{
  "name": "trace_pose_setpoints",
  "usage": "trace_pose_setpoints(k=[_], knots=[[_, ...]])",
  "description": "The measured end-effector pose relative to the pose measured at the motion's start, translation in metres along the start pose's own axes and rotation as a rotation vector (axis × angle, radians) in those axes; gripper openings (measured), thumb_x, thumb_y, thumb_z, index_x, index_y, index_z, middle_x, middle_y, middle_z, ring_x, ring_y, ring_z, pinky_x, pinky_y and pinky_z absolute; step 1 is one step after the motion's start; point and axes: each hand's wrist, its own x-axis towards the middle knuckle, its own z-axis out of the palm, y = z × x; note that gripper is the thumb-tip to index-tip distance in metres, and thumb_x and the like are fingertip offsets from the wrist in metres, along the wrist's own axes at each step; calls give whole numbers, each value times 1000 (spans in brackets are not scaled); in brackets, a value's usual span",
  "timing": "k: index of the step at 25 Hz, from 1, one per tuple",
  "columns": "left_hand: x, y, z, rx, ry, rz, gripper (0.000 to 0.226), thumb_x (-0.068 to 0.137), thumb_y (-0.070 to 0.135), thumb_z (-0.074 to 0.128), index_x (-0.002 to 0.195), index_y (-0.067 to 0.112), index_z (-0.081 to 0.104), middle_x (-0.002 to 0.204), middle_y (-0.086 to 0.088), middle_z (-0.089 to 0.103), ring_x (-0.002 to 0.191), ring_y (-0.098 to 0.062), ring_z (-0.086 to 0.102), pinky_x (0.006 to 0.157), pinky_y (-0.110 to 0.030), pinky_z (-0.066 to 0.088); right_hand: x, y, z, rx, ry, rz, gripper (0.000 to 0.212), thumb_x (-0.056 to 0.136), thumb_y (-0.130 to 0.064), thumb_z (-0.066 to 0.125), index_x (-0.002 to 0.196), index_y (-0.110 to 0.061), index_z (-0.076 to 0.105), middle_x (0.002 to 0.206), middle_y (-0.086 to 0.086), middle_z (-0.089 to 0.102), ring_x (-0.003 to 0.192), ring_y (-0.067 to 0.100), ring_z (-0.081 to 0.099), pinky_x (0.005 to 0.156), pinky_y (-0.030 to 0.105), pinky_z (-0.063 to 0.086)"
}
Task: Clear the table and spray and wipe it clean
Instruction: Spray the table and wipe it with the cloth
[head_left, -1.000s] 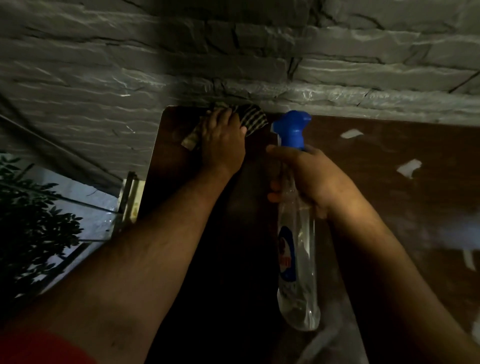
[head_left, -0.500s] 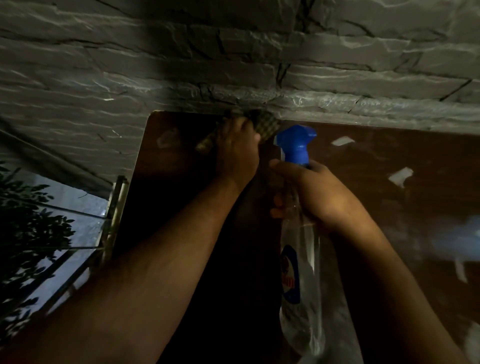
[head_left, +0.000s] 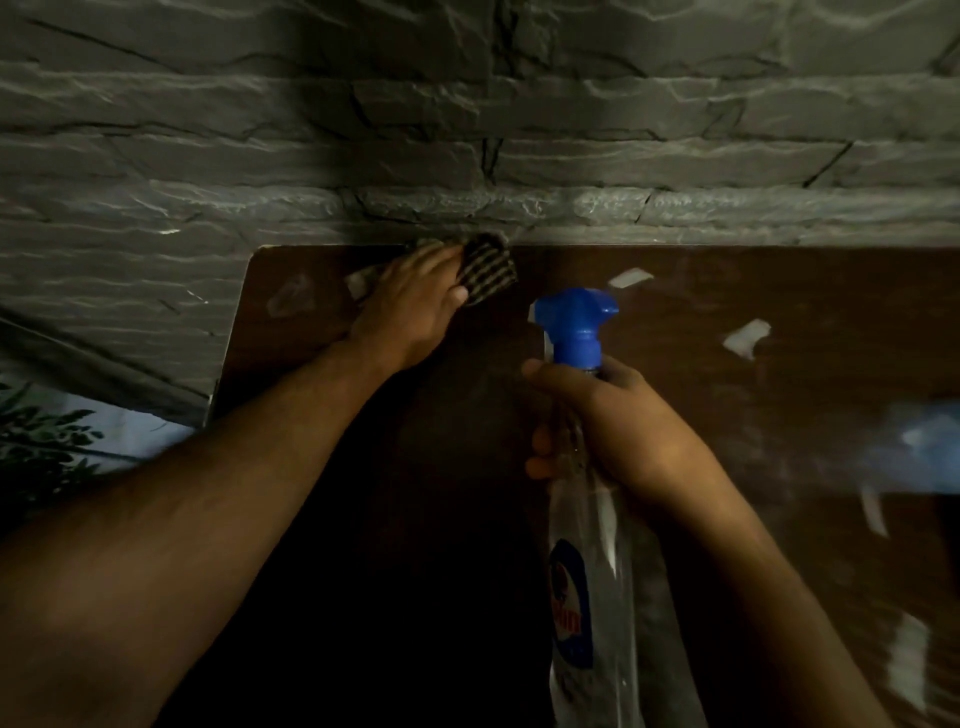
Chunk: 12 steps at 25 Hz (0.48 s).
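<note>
Since a second ago the left hand (head_left: 415, 306) slides the checked cloth (head_left: 488, 267) rightward along the far edge of the surface (head_left: 727, 415), away from the rounded left corner and toward the middle, close under the stone wall (head_left: 467, 130). A dull smear (head_left: 291, 301) now shows on the wood the cloth has left. The right hand (head_left: 618, 431) keeps beside it with the spray bottle (head_left: 587, 597), whose blue head (head_left: 576, 327) now sits a little further from the cloth.
</note>
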Motion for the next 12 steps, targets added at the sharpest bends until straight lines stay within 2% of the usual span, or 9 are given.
trace_pose_setpoints(k=[1, 3, 4, 6, 7, 10, 12], knots=[[-2, 4, 2, 13, -21, 20, 49, 101, 27, 38, 148, 14, 32, 156, -3, 29, 145, -17, 19, 118, -33, 10, 0, 3, -1, 6, -9, 10, 30, 86, -32, 69, 111, -20, 58, 86, 9, 64, 65, 19, 65, 67, 42, 61], [-7, 13, 7, 43, -121, 225, 50, 101, 29, 39, 148, 18, 31, 156, 4, 27, 145, -12, 16, 117, -30, 7, 0, 5, -2, -10, -29, 22, 30, 86, -32, 69, 110, -20, 57, 86, 9, 64, 65, 19, 65, 66, 40, 60], [-6, 12, 8, 34, -129, 241, 49, 101, 30, 38, 148, 19, 31, 156, 5, 27, 145, -11, 15, 116, -29, 6, -1, 5, -2, -17, -29, 28, 30, 86, -33, 69, 111, -20, 57, 87, 9, 64, 67, 19, 65, 65, 38, 59], [-1, 7, 6, 44, -18, 53, 48, 102, 30, 34, 148, 16, 32, 157, 1, 28, 146, -14, 16, 118, -30, 7, -3, 8, -3, -14, -21, 37, 32, 87, -33, 68, 113, -21, 56, 93, 10, 64, 70, 19, 65, 64, 35, 59], [-2, 9, 7, 36, -21, 26, 48, 102, 29, 33, 148, 14, 32, 157, -1, 28, 146, -16, 17, 119, -33, 8, -4, 9, -4, -15, -17, 34, 31, 87, -33, 67, 113, -20, 56, 94, 10, 63, 69, 18, 64, 63, 35, 59], [-7, 19, 13, 75, -138, 246, 48, 101, 29, 36, 147, 18, 33, 156, 3, 27, 146, -14, 17, 119, -33, 8, -9, 10, -4, -37, -38, 48, 31, 87, -32, 67, 113, -20, 56, 88, 9, 63, 68, 18, 64, 67, 37, 60], [-2, 12, 7, 45, -20, 40, 46, 102, 27, 36, 147, 18, 34, 156, 0, 29, 146, -16, 17, 118, -34, 8, -13, 13, -4, -31, -47, 76, 32, 87, -33, 68, 114, -21, 55, 91, 10, 63, 71, 20, 64, 69, 38, 61]])
